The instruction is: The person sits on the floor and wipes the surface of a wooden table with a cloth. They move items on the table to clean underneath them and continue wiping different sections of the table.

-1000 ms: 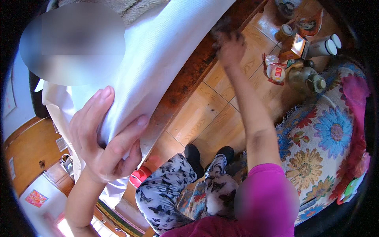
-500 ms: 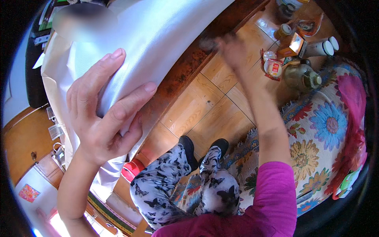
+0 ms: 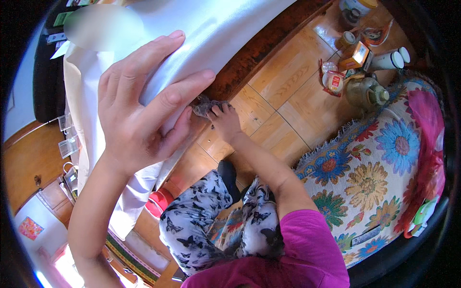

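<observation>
Against a large white cloth, my left hand rests with its fingers spread. The cloth lies bunched back from a dark reddish-brown board with a worn, stained surface. Down by the lower part of that board, my right hand has its fingers bent over a grey fuzzy wad, pressed where the board meets the tiled floor. Whether the wad is a rag or a scouring pad cannot be made out.
Wood-patterned floor tiles run beside the board. At the far right stand a greenish bottle, an orange box, white-lidded jars and small packets. A flowered cover lies at right; a red object sits near my legs.
My right hand has moved left and nearer along the board with the grey wad. The left hand stays spread against the cloth; the view has shifted slightly.
</observation>
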Demonstrator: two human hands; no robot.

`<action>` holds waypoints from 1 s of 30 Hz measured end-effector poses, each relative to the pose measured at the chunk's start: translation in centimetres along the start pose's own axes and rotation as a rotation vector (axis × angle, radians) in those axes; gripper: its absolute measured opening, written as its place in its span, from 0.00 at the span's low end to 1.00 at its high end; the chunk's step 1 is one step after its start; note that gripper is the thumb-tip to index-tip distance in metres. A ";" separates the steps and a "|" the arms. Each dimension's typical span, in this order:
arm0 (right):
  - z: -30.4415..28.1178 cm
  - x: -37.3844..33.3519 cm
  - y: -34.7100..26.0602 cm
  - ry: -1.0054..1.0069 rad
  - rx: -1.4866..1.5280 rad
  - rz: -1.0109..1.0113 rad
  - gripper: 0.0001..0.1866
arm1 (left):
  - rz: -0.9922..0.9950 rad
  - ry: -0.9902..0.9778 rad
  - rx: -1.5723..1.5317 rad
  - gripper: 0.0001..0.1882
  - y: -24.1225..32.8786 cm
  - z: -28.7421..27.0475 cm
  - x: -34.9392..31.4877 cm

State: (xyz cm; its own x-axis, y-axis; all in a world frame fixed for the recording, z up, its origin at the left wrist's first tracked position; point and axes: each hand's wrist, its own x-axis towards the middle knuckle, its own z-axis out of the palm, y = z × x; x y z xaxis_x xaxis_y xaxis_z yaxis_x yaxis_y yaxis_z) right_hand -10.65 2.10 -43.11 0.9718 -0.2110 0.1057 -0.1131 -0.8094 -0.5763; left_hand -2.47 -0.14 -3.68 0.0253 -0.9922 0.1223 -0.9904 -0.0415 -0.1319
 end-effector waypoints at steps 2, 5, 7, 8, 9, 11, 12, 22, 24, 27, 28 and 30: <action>-0.6 1.0 3.5 0.195 -0.079 -0.189 0.16 | 0.002 0.010 0.014 0.27 -0.4 -0.1 -0.5; -6.4 3.0 11.4 0.264 -0.266 -0.134 0.11 | -0.011 0.016 -0.012 0.27 -0.2 -0.1 -0.7; -10.6 4.8 19.5 0.220 -0.556 0.020 0.14 | 0.003 0.019 -0.057 0.27 -0.3 0.5 -0.4; -13.0 5.9 20.3 0.207 -0.576 0.177 0.16 | 0.004 0.010 -0.058 0.27 -0.5 0.4 -0.5; -15.0 7.0 22.2 0.287 -0.585 0.208 0.16 | 0.014 0.027 -0.059 0.27 -0.6 0.5 -0.5; -14.8 7.7 22.8 0.359 -0.599 0.307 0.16 | 0.032 0.065 -0.052 0.26 -0.6 1.2 -0.6; -13.2 7.5 21.6 0.353 -0.613 0.378 0.16 | 0.042 0.095 -0.047 0.26 -0.6 1.6 -0.7; 9.9 0.3 -6.7 0.294 0.572 0.215 0.21 | 0.266 0.325 0.068 0.24 -3.1 4.1 0.0; 9.8 -0.3 -7.1 0.269 0.461 0.148 0.20 | 0.304 0.358 0.087 0.24 -3.3 4.7 0.0; 2.0 3.4 -7.3 -0.335 0.320 0.235 0.20 | 0.295 0.346 0.120 0.24 -4.5 4.4 -1.6; 0.3 6.0 -4.8 -0.363 0.301 0.238 0.20 | 0.294 0.341 0.120 0.24 -4.5 4.3 -1.8; -1.4 7.5 6.7 0.073 -0.095 0.153 0.22 | 0.304 0.388 0.091 0.24 -4.0 4.6 -0.6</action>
State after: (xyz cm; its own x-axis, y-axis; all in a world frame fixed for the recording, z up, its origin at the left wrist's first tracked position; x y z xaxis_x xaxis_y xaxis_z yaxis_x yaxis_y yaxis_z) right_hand -4.40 -5.62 -45.05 0.9245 -0.3719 0.0837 -0.2805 -0.8125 -0.5111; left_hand 2.14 0.11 -7.73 -0.3325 -0.8445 0.4197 -0.9286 0.2155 -0.3020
